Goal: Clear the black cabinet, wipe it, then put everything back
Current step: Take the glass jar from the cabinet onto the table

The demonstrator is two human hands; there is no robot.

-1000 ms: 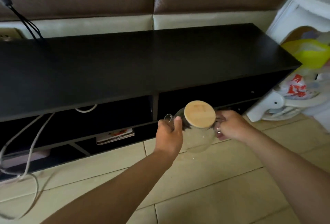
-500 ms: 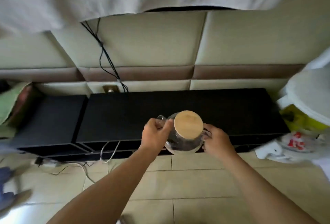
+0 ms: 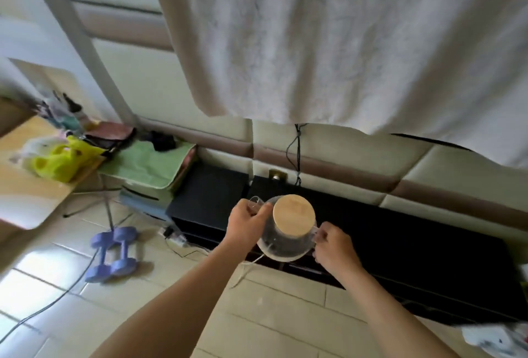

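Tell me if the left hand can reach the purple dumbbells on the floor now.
Probably not: the left hand grips the glass jug, shared with the right hand. The purple dumbbells lie unobstructed on the floor, but low and leftward.

Left of the left hand (image 3: 247,225), on the tiled floor (image 3: 271,315): two purple dumbbells (image 3: 113,253), side by side. Farther left and beyond it: green towel (image 3: 145,165), spread flat; yellow bag (image 3: 57,162) on a wooden table (image 3: 28,195). Above the hand: white cloth (image 3: 343,43), hanging. Just beyond the hand: black cables (image 3: 297,152) run down the padded wall (image 3: 357,146) beside a socket (image 3: 275,174).
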